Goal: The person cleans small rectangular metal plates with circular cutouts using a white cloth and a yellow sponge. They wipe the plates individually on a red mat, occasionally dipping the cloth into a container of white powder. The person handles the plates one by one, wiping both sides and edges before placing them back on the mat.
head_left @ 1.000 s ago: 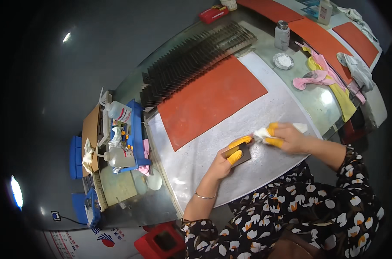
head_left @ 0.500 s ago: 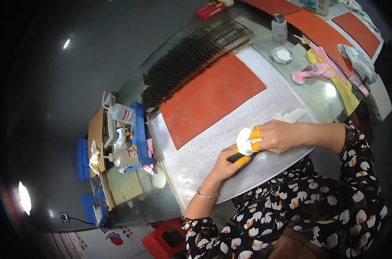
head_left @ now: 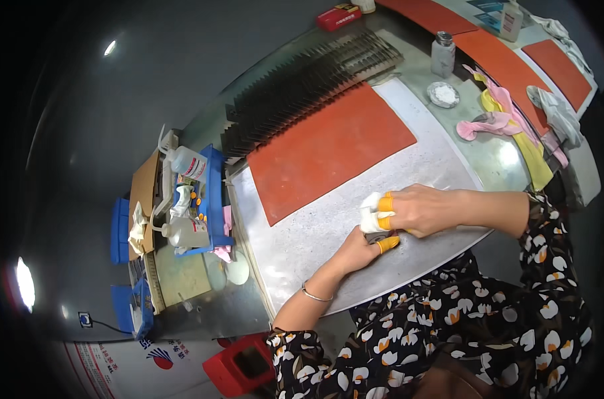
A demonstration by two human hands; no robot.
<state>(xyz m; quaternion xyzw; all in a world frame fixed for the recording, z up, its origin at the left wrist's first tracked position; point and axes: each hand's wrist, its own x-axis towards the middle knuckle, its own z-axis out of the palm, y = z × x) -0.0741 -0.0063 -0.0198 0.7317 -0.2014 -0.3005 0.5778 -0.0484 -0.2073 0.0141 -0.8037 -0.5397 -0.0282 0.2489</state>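
Note:
My right hand [head_left: 423, 210], with yellow finger cots on its fingertips, is closed on a bunched white cloth [head_left: 370, 214]. Just below it my left hand [head_left: 356, 253] pinches a small dark grey piece [head_left: 376, 237], mostly hidden by the cloth and fingers, so its kind cannot be told. A yellow cot covers the left thumb. The cloth is pressed against the piece. Both hands are over a white sheet [head_left: 302, 246], in front of a red-brown mat [head_left: 328, 156]. Behind the mat stands a long row of thin dark plates [head_left: 302, 93].
At left, a blue tray [head_left: 215, 199] holds squeeze bottles [head_left: 185, 231]. Far right are a glass bottle [head_left: 442, 54], a dish of white material [head_left: 443, 94] and pink and yellow cloths [head_left: 491, 123]. A red stool [head_left: 239, 366] stands below the table's left side.
My left hand has shifted slightly right and up under the cloth, its thumb now further right. The cloth has turned in my right hand, and the view has moved a little.

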